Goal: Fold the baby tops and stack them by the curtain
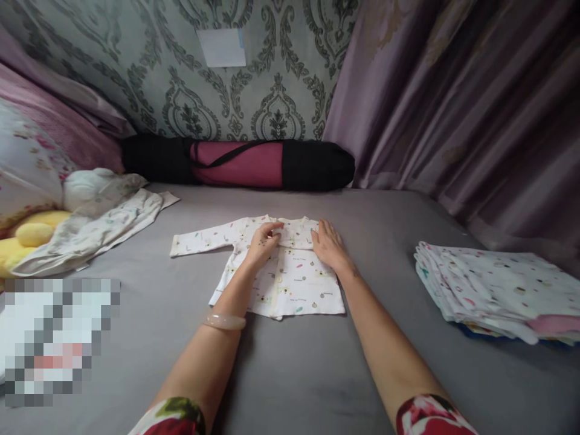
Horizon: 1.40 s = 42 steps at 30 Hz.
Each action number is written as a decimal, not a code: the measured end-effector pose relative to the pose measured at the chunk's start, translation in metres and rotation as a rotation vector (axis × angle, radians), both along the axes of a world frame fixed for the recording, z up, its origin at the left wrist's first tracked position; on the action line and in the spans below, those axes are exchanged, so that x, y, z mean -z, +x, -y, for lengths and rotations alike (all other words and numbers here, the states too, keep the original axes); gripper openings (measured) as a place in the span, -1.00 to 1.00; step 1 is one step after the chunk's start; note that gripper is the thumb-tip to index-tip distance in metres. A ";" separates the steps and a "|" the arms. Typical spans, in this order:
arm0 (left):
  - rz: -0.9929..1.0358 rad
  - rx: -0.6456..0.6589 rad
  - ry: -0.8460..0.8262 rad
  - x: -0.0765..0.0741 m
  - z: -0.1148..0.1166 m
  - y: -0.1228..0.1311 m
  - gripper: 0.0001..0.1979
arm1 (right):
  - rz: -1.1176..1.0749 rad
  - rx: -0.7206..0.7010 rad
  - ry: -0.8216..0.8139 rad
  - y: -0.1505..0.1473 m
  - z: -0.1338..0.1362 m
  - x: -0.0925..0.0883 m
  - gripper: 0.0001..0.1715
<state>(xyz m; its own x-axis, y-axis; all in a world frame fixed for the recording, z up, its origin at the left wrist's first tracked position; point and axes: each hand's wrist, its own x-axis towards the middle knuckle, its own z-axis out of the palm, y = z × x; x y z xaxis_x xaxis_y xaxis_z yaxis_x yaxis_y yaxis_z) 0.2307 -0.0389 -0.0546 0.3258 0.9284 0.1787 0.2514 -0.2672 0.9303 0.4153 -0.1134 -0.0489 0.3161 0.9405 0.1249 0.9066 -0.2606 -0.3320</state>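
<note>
A small white long-sleeved top (pixel 299 287) with a tiny coloured print lies spread on the grey sheet (pixel 290 374). Its left-side sleeve stretches out flat, while the right-side one lies folded across the chest. My left hand (pixel 266 243) is at the middle of the chest, fingers curled at the end of the folded sleeve; whether they pinch the cloth is hidden. My right hand (pixel 330 243) rests on the right shoulder edge of the top, with its fingers stretched out flat.
Folded printed clothes (pixel 493 290) are stacked at the right. A black and pink roll bag (pixel 240 164) lies along the wall. At the left are a yellow plush toy (pixel 34 235), a crumpled printed garment (pixel 95 229) and a pixelated item (pixel 54 338).
</note>
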 end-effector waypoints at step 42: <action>-0.697 -0.390 0.018 -0.013 0.056 -0.126 -0.67 | 0.168 -0.036 -0.250 -0.026 -0.009 -0.014 -0.26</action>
<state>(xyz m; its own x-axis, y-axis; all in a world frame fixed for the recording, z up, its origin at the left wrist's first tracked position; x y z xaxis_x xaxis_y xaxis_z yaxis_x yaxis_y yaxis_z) 0.1047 -0.0952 -0.0417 0.0206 0.9974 0.0690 0.8517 -0.0536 0.5212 0.3893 -0.1041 -0.0345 0.2763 0.9589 -0.0640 0.9535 -0.2819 -0.1064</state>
